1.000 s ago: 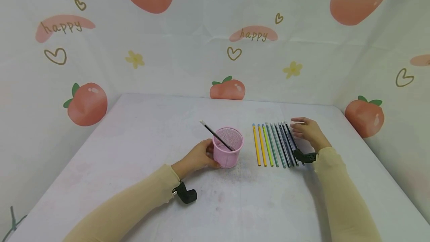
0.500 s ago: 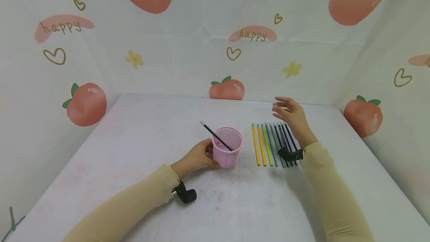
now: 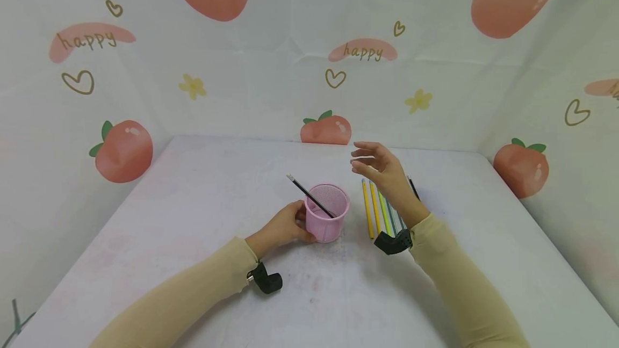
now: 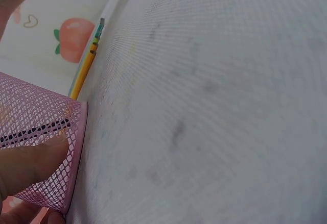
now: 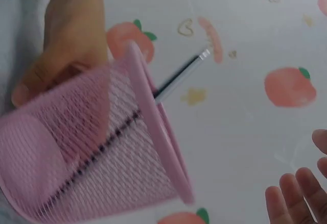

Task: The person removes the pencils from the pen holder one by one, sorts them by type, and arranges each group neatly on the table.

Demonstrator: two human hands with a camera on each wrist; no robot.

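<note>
My left hand (image 3: 285,225) grips the side of a pink mesh pencil cup (image 3: 325,230) standing on the table. In the left wrist view the thumb (image 4: 38,163) presses the mesh near the base, with fingertips below. One black pencil (image 3: 301,186) leans inside the cup, its pale end poking past the rim. My right hand (image 3: 389,176) hovers above the far end of a row of pencils, right of the cup, fingers loosely bent and nothing between them. Part of that row hides beneath the hand and wrist; yellow pencils (image 3: 367,209) and a dark one (image 3: 413,188) show.
The white table (image 3: 232,176) meets a backdrop (image 3: 271,69) printed with peaches, hearts and flowers. Each wrist carries a black camera, such as the right wrist camera (image 3: 393,243), which hangs over the near ends of the pencils.
My right hand has risen from the row's right side and swept left over the pencils toward the cup. The left hand, cup and black pencil inside have stayed put.
</note>
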